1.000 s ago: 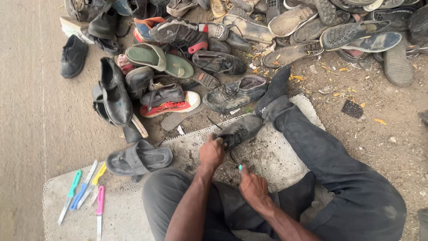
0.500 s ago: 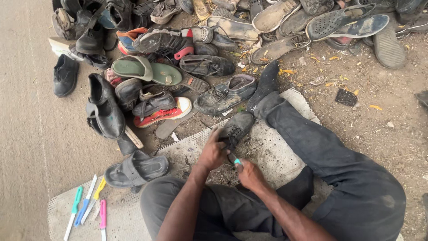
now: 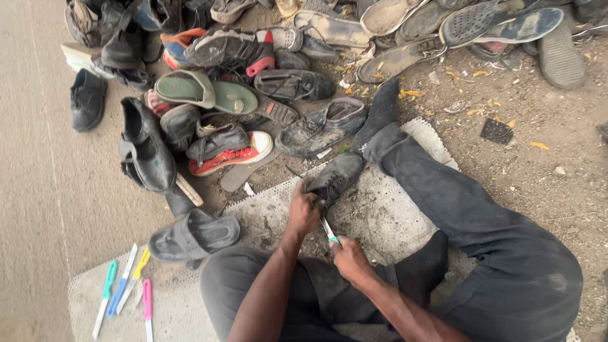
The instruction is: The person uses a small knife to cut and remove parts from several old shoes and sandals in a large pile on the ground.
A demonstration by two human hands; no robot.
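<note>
Shoe [image 3: 339,176] toe-up-right, heel toward left hand [image 3: 303,214]

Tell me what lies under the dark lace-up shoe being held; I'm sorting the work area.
Under the dark lace-up shoe shows a pale perforated mat with dirt specks. The left hand grips the shoe's near end, hiding the mat beneath; the sole's underside is unseen.

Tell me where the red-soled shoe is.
The red-soled shoe lies in the head view's left-centre, in the shoe pile, beyond the left hand and below the green sandals.
</note>
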